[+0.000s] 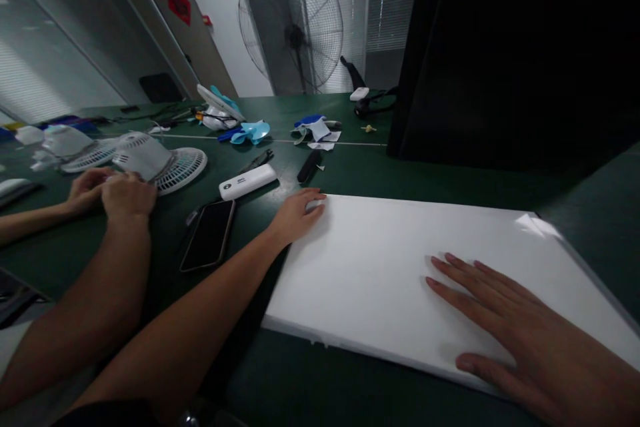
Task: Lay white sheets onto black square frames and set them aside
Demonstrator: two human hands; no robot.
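A wide, flat white panel or box (380, 267) lies on the dark green table in front of me. My left hand (299, 215) rests at its far left corner, fingers stretched over the edge and thumb on the top. Over the right part of the white surface, my right hand (493, 313) is spread with the palm down. Its fingers look to be on or just above the surface; I cannot tell which. Neither hand grips anything. Left of my left hand are a black-screened phone (209, 235) and a white power bank (248, 181).
A large black monitor (510, 67) stands behind the panel on the right. To the left, a co-worker's hands (125, 193) are at a white fan part (181, 170). Blue fan blades (251, 132), a black tool (310, 165) and paper scraps (320, 130) lie farther back.
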